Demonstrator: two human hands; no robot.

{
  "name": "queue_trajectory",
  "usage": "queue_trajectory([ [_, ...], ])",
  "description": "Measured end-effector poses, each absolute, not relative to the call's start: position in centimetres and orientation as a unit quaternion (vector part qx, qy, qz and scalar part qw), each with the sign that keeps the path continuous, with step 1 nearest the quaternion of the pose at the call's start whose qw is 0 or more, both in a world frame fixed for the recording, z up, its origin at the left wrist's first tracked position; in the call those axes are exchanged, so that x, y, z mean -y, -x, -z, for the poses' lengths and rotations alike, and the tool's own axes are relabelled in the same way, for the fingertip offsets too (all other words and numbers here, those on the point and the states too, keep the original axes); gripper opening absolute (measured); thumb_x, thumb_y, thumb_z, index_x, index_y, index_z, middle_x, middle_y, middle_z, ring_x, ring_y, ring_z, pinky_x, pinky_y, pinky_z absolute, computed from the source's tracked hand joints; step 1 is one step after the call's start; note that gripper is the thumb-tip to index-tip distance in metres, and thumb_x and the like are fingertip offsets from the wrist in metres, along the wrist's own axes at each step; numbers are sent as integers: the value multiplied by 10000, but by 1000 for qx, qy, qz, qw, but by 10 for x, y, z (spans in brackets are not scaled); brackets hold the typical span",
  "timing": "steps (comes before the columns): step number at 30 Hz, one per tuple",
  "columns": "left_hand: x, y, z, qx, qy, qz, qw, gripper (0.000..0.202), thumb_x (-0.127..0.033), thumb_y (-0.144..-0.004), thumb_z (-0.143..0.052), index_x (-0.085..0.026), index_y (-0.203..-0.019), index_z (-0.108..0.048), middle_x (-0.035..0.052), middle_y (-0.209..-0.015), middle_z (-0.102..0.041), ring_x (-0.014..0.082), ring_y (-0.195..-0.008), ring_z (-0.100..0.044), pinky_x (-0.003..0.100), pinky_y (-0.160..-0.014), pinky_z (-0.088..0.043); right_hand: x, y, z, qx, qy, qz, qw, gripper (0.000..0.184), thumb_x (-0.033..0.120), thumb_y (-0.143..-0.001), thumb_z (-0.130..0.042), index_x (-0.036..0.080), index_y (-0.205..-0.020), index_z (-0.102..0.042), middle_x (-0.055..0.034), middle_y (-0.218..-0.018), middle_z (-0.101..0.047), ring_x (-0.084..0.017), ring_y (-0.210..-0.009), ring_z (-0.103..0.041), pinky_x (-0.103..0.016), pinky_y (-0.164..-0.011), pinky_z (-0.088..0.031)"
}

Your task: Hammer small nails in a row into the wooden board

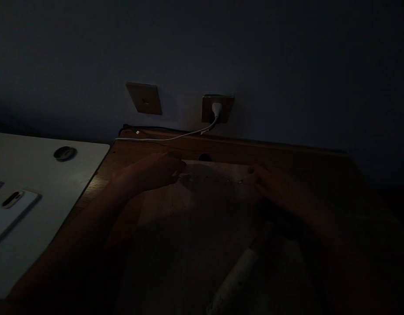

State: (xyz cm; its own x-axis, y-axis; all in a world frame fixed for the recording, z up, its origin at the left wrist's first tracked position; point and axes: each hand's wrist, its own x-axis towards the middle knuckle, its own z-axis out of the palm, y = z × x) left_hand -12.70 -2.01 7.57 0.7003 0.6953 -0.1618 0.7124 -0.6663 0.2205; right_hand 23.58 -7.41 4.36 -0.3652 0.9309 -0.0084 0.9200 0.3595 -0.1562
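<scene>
The picture is very dark. A flat wooden board [188, 236] lies on the brown wooden desk in front of me. My left hand [165, 168] is closed at the board's far left corner, with its fingers curled over the edge. At the far right corner my right hand [261, 177] is also closed on the board. Small shiny bits that look like nails [234, 180] sit near the board's far edge, between my hands. On the right half of the board rests a hammer [236, 278], its pale handle pointing toward me and its dark head beside my right forearm.
A white table [80, 177] adjoins the desk [103, 170] on the left, bearing a phone [16, 210] and a dark round thing [64, 153]. Behind the desk, a white plug [216, 108] sits in a wall socket [206, 105], with a white cable [169, 138] running left.
</scene>
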Motion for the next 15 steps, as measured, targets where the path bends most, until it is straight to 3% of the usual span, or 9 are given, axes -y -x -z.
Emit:
queue_trajectory([
  [7,20,120,-85,-380,-913,4,151,75,-149,-863,-706,-172,-794,-685,40,-883,-705,183,-810,-657,298,-734,-467,75,-230,-49,833,541,-85,79,266,173,-964,-516,218,-1177,-669,-101,-1104,-776,-265,-978,-750,-379,-839,-573],
  [15,19,117,-74,-335,-928,-52,157,115,-119,-922,-627,-168,-857,-708,53,-929,-718,171,-832,-672,281,-735,-480,74,-225,-42,843,526,-88,75,334,201,-988,-531,193,-1286,-682,-132,-1235,-767,-290,-1101,-743,-452,-943,-589],
])
